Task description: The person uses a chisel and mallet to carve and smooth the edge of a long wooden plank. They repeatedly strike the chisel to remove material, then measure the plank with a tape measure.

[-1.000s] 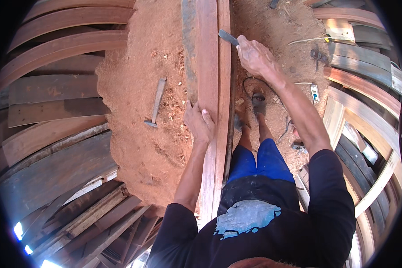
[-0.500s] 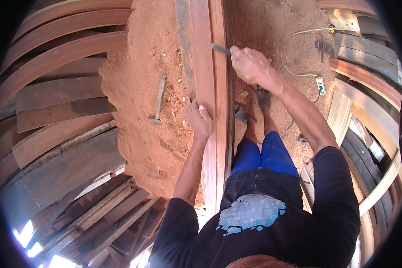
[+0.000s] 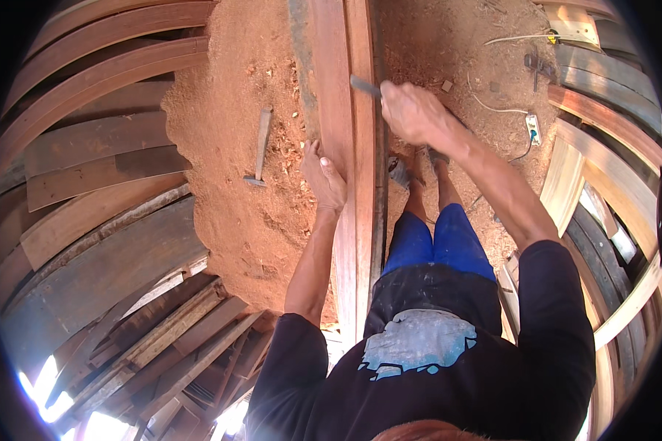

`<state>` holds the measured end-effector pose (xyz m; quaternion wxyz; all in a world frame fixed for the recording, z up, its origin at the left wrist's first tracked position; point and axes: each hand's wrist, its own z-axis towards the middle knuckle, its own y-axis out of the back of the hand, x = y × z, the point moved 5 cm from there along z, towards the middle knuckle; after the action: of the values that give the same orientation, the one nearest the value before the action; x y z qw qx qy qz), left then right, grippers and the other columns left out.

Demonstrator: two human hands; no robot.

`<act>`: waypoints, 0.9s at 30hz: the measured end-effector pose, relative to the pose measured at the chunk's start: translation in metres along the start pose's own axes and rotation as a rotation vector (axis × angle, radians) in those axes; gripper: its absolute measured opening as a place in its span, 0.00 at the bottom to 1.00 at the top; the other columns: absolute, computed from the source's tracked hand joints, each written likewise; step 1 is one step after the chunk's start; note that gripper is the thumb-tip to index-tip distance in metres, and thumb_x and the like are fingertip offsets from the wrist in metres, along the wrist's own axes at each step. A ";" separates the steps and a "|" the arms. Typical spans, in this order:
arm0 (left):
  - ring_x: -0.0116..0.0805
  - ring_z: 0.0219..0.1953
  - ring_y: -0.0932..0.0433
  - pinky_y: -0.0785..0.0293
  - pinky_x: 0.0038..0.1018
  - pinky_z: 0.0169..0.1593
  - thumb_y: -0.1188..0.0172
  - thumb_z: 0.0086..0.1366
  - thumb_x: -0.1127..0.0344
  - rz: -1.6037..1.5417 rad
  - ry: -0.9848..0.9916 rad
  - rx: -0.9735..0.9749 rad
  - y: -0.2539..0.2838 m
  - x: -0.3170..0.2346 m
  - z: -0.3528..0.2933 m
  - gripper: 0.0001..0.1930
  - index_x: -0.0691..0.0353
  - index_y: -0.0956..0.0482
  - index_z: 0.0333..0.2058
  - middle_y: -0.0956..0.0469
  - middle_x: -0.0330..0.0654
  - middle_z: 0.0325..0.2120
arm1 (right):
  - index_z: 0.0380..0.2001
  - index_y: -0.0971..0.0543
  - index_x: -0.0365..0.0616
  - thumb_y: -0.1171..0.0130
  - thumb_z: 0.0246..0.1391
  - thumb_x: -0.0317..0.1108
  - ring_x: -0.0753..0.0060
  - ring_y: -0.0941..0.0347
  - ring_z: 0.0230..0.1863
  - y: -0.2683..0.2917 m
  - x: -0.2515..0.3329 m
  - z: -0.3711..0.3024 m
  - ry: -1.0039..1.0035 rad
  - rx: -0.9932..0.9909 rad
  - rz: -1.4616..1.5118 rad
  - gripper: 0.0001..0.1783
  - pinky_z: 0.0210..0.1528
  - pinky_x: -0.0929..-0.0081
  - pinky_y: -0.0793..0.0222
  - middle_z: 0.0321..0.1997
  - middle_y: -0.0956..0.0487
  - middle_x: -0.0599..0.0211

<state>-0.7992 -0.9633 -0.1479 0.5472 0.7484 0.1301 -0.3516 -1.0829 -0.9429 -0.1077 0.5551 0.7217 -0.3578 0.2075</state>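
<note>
A long reddish-brown wooden beam (image 3: 360, 242) runs away from me, with a lengthwise step or groove in its top. My left hand (image 3: 322, 176) grips its left edge, thumb on the upper face and fingers partly hidden over the side. Above the beam's right side, my right hand (image 3: 413, 114) is closed round a dark, narrow flat bar (image 3: 365, 86) that looks like a file. Its blunt end points left across the groove. Whether it touches the wood I cannot tell.
A hammer (image 3: 260, 147) lies on sawdust-covered ground left of the beam. Curved planks (image 3: 103, 95) are stacked at the left, more boards (image 3: 610, 176) at the right. A white power strip (image 3: 533, 129) with cords and a dark clamp-like tool (image 3: 537, 67) lie right.
The whole view has shifted slightly. My right hand and the bar sit a little nearer to me along the beam. My left hand keeps its hold at about the same spot.
</note>
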 end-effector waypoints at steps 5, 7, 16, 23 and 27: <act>0.63 0.72 0.43 0.52 0.52 0.75 0.78 0.78 0.33 -0.021 0.016 0.023 0.003 0.001 -0.005 0.46 0.75 0.38 0.68 0.40 0.69 0.70 | 0.37 0.23 0.29 0.47 0.60 0.27 0.39 0.15 0.30 -0.032 0.023 -0.055 -0.094 0.236 0.012 0.10 0.32 0.50 0.18 0.26 0.17 0.38; 0.63 0.73 0.44 0.53 0.52 0.75 0.78 0.78 0.32 -0.038 0.046 0.036 0.003 0.007 -0.007 0.47 0.75 0.39 0.69 0.42 0.68 0.71 | 0.37 0.23 0.29 0.48 0.60 0.27 0.41 0.14 0.31 -0.009 0.029 -0.046 -0.144 0.315 -0.006 0.10 0.33 0.50 0.18 0.27 0.17 0.38; 0.62 0.72 0.43 0.50 0.51 0.74 0.80 0.77 0.29 -0.054 0.037 0.034 0.005 0.003 -0.004 0.50 0.75 0.40 0.69 0.39 0.67 0.69 | 0.32 0.31 0.37 0.50 0.67 0.31 0.58 0.29 0.14 -0.020 0.003 -0.015 0.071 -0.152 -0.049 0.10 0.16 0.57 0.32 0.14 0.29 0.58; 0.61 0.68 0.39 0.46 0.50 0.72 0.79 0.78 0.33 -0.085 0.026 -0.022 0.003 0.012 -0.008 0.47 0.76 0.39 0.69 0.36 0.66 0.65 | 0.36 0.27 0.29 0.50 0.60 0.25 0.41 0.15 0.30 -0.093 0.049 -0.118 -0.101 0.204 0.018 0.08 0.31 0.50 0.19 0.23 0.20 0.41; 0.61 0.67 0.38 0.45 0.49 0.72 0.78 0.79 0.35 -0.102 0.025 -0.026 0.003 0.013 -0.006 0.45 0.76 0.39 0.68 0.35 0.66 0.64 | 0.38 0.25 0.30 0.49 0.59 0.25 0.38 0.15 0.33 -0.048 0.056 -0.101 -0.247 0.252 0.054 0.08 0.37 0.45 0.20 0.26 0.18 0.37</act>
<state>-0.7856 -0.9619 -0.1535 0.5365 0.7381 0.1794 -0.3677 -1.0002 -0.8569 -0.0702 0.4062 0.7956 -0.4138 0.1752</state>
